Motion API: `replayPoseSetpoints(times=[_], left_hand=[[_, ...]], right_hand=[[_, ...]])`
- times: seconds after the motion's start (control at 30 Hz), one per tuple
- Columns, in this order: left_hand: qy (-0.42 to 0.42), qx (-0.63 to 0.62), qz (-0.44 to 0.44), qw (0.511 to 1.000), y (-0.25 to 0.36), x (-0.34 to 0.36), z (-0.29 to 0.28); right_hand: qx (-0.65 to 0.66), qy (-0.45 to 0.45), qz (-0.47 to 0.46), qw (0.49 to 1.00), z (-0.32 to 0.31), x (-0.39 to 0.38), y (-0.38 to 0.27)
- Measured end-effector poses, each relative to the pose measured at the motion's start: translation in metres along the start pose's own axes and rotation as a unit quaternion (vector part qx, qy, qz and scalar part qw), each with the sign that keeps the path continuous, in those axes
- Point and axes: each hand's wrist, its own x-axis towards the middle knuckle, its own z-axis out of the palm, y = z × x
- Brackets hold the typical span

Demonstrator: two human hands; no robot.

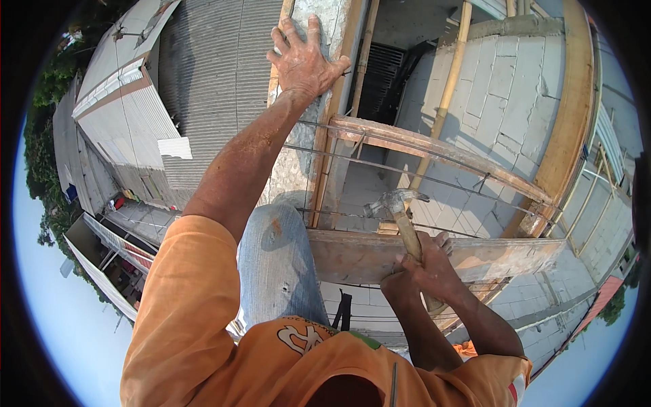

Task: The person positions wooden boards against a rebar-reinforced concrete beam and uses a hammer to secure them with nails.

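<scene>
Head cam: I'm seeing left hand (306, 66) bracing, fingers spread on concrete ledge (291, 180); right hand (434, 268) curling fingers round hammer (409, 237) over board (352, 261). Step's looking like steadying, hammer ready; next move's probably needing firm grip.

The person wears an orange T-shirt (264, 370) with loose, creased short sleeves — the left sleeve (183, 285) ends in a hem above the elbow, while the right sleeve (498, 382) shows a small red-and-white patch (515, 392). Outlined white lettering (303, 338) and a green patch (366, 339) mark the front. Faded blue jeans (274, 271) carry a brownish stain (274, 230) on the visible knee — lower down, small dark specks.
</scene>
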Motion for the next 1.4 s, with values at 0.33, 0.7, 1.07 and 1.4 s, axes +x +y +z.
replayPoseSetpoints(times=[0.33,0.7,1.07,1.4], left_hand=[[0.003,0.008,0.0,1.0,0.0,0.001,-0.001],[-0.022,0.025,-0.017,0.999,0.001,0.001,-0.001],[-0.02,0.005,-0.028,0.999,0.004,0.0,-0.006],[-0.029,0.012,-0.023,0.999,0.003,0.0,-0.007]], right_hand=[[0.427,0.093,0.044,0.898,-0.071,0.036,-0.077],[0.316,0.264,0.046,0.91,-0.017,0.134,-0.056],[0.339,0.202,0.027,0.918,-0.052,0.129,-0.066],[0.317,0.133,0.033,0.939,-0.033,0.147,-0.071]])
